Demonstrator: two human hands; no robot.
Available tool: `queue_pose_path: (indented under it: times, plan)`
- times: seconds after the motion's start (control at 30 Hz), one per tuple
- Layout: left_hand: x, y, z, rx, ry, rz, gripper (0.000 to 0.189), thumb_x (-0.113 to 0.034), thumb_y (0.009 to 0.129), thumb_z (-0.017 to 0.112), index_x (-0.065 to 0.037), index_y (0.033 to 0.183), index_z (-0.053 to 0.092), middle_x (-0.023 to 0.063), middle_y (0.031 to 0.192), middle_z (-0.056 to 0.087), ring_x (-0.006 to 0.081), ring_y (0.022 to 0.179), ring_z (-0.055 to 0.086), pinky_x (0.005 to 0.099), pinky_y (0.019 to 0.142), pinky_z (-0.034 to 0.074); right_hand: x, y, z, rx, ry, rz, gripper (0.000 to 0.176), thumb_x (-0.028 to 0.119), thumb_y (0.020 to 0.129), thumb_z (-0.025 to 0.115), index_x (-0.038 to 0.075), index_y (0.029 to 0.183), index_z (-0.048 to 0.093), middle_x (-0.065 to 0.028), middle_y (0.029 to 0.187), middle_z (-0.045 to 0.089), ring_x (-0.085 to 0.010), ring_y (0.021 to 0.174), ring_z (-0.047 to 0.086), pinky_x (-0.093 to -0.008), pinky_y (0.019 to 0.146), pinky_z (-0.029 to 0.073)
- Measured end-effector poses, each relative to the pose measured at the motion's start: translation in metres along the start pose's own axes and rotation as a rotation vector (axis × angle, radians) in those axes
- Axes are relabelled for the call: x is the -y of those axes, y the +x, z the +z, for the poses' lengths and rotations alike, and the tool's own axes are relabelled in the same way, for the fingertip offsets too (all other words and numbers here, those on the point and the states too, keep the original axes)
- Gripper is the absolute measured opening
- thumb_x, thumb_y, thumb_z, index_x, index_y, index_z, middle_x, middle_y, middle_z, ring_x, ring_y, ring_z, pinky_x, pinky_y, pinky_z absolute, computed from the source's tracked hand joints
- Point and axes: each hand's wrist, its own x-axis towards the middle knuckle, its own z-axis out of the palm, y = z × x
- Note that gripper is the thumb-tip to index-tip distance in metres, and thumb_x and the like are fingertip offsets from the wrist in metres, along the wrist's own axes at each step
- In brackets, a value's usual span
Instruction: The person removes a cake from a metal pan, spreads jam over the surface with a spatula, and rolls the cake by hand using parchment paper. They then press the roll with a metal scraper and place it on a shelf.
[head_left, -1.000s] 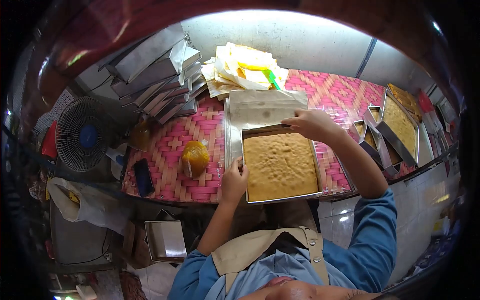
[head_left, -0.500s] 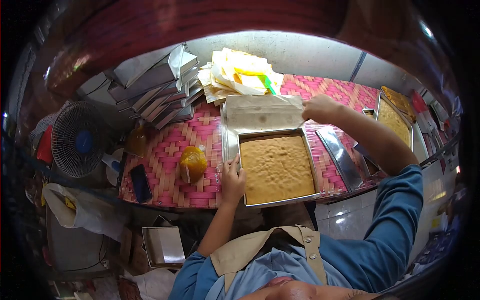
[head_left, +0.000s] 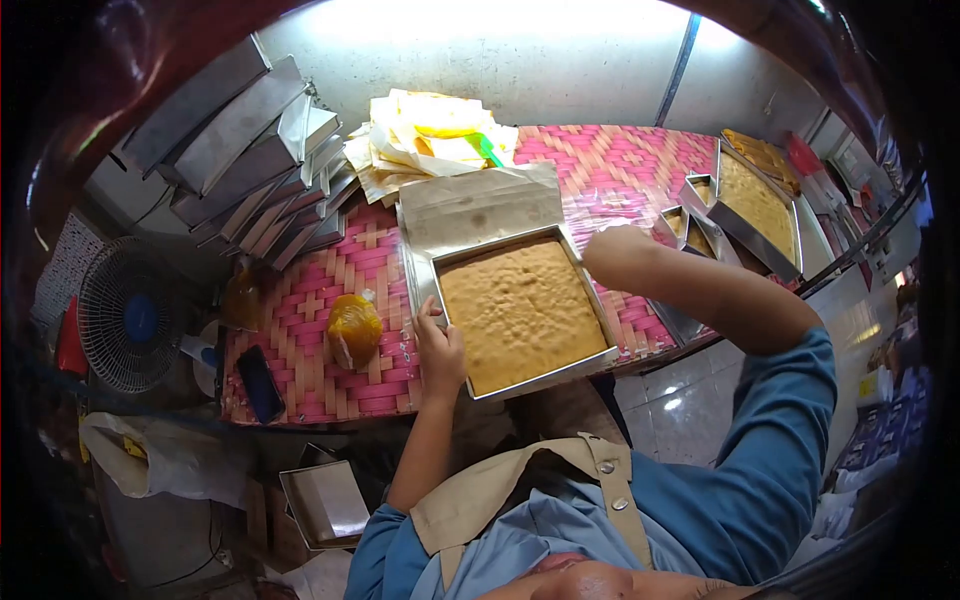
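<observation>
Two hands on one cake pan [head_left: 545, 378] here. The left hand [head_left: 440, 350] is clamped on the pan's left rim, thumb over the edge and fingers down the outside wall. The right hand [head_left: 612, 248] sits at the far right corner of the same pan, back of the hand facing the camera. Its fingers are tucked out of sight, so I can't tell if it's closed on a tool or just resting there.

The pan sits near the front edge of the pink woven mat [head_left: 330, 290], tilted a bit and half on top of a flat metal tray [head_left: 480, 205]. The sponge cake [head_left: 520, 310] fills it wall to wall, golden and uncut.

My read: this is the loosening stage, one hand bracing the pan while the other works along the edge. The next move would want the left grip kept firm and the right hand staying tight against the wall so the crust doesn't tear.

Counting outward:
- 1 orange bag [head_left: 353, 330], just left of the left hand
- 1 phone [head_left: 258, 383], further left
- 1 pile of used baking paper [head_left: 430, 140], behind the tray
- 1 leaning stack of empty pans [head_left: 240, 150], too overlapped to count exactly
- 1 big tray of cake [head_left: 755, 205] on the right, with 2 small tins [head_left: 690, 228] beside it
- 1 fan [head_left: 130, 320]
- 1 empty pan on the floor [head_left: 325, 500]
</observation>
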Motion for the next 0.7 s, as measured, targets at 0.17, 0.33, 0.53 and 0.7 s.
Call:
queue_pose_path:
  times: [0.17,0.33,0.53,0.7]
  plan:
    - [0.009,0.002,0.006,-0.041,-0.083,0.004,0.044,-0.001,0.079,0.043,0.004,0.122,0.036,0.0204,0.111,0.045,0.0342,0.104,0.046,0.0403,0.09,0.038,0.004,-0.074,-0.001,0.193,0.081,-0.108,0.019,0.016,0.077,0.055,0.007,0.086,0.069,-0.0137,0.085,0.066,-0.0305,0.081,0.065,-0.042,0.068,0.052]
    - [0.014,0.011,-0.008,0.044,-0.07,0.0,0.041,-0.003,0.08,0.049,0.004,0.119,0.042,0.017,0.112,0.048,0.0285,0.097,0.051,0.0356,0.086,0.042,-0.005,-0.085,-0.037,0.229,-0.052,-0.044,0.023,0.016,0.076,0.053,0.011,0.092,0.069,-0.0123,0.085,0.067,-0.0307,0.082,0.064,-0.0405,0.069,0.05]
    - [-0.004,-0.017,-0.044,0.356,-0.325,-0.234,0.053,-0.001,0.079,0.058,0.0,0.13,0.042,0.0081,0.113,0.046,0.0103,0.076,0.053,0.0225,0.068,0.044,0.046,-0.07,-0.043,-0.012,0.147,-0.414,0.031,0.014,0.078,0.052,0.014,0.107,0.063,-0.0139,0.095,0.059,-0.0314,0.083,0.063,-0.0424,0.068,0.05]
    - [0.001,-0.026,-0.04,0.357,-0.278,-0.208,0.057,0.003,0.077,0.057,0.001,0.131,0.04,0.0096,0.114,0.045,0.0098,0.075,0.055,0.0214,0.066,0.044,0.083,-0.05,-0.021,-0.002,0.079,-0.577,0.03,0.014,0.078,0.054,0.013,0.107,0.062,-0.0164,0.097,0.057,-0.0341,0.083,0.063,-0.0427,0.066,0.051]
